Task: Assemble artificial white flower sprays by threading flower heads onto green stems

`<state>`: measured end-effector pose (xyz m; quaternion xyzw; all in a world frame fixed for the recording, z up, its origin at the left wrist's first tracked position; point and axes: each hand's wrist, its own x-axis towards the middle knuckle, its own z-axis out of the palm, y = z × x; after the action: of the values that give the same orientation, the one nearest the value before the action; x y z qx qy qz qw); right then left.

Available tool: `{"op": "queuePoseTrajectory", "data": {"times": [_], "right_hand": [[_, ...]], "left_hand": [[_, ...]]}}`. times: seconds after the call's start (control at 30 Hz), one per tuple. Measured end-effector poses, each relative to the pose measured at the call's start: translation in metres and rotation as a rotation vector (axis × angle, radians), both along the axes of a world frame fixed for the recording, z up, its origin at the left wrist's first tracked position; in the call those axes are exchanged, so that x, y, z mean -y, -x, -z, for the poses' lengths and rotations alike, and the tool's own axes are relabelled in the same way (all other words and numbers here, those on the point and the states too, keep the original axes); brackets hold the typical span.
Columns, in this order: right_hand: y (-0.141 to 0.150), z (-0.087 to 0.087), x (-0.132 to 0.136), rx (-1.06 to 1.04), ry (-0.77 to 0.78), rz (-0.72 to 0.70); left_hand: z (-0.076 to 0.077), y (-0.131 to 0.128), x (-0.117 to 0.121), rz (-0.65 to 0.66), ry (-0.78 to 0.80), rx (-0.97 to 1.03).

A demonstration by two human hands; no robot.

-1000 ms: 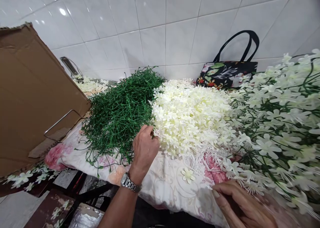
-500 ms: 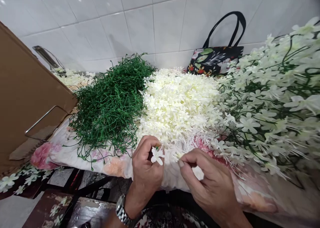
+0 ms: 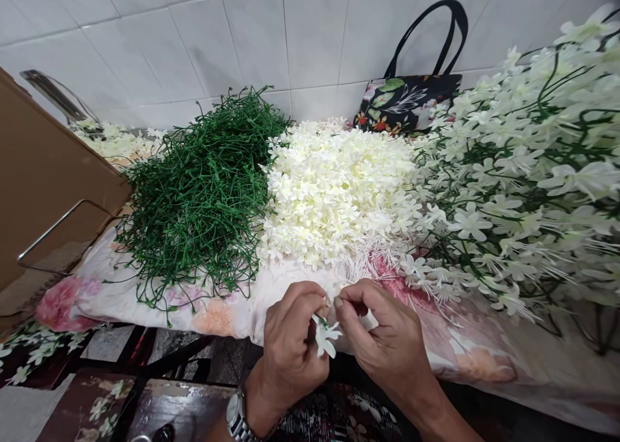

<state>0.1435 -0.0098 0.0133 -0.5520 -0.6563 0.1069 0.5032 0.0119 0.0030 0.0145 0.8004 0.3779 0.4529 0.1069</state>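
Left hand (image 3: 295,342) and right hand (image 3: 390,332) now brought nearly together; white flower (image 3: 326,336) gripped in left, right's fingertips pressed together, contents can't be told tbh.

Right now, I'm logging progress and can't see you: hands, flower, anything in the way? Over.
Left hand holding white flower. Right hand pinched close by, contents unclear. Green stem pile and white blossom pile beyond both hands, neither blocking them.

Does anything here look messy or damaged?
The green stem pile looks untidy, straggling across the floral cloth toward its front edge. Below, at lower left, a brown surface looks worn, its finish patchy.
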Motion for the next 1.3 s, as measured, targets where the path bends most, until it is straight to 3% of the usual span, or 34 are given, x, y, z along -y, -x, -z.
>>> {"op": "queuePoseTrajectory", "data": {"times": [0.1,0.17,0.33,0.43,0.57,0.8,0.97,1.1,1.3], "right_hand": [[0.000,0.003,0.002,-0.018,0.036,-0.019],[-0.001,0.004,0.004,-0.033,0.050,-0.029],[-0.003,0.006,0.007,-0.069,0.007,-0.092],[-0.003,0.007,0.009,-0.046,-0.016,-0.133],[-0.003,0.009,0.011,-0.002,-0.002,-0.150],[-0.008,0.006,0.013,-0.021,0.039,-0.215],[-0.006,0.008,0.011,-0.023,-0.013,-0.298],[-0.005,0.012,0.011,-0.055,-0.006,-0.196],[-0.013,0.008,0.013,-0.052,0.049,-0.123]], "left_hand": [[0.004,0.004,0.002,0.035,-0.046,-0.048],[0.008,0.006,0.003,0.086,0.006,0.028],[0.009,0.008,0.000,0.044,0.365,0.377],[0.002,0.005,-0.004,0.098,0.517,0.421],[-0.002,0.002,-0.006,0.126,0.578,0.401],[0.012,0.005,-0.003,0.141,0.614,0.627],[0.016,0.006,0.001,0.169,0.678,0.626],[0.015,0.009,0.002,0.233,0.742,0.554],[0.010,0.014,0.001,0.175,0.719,0.433]]}}
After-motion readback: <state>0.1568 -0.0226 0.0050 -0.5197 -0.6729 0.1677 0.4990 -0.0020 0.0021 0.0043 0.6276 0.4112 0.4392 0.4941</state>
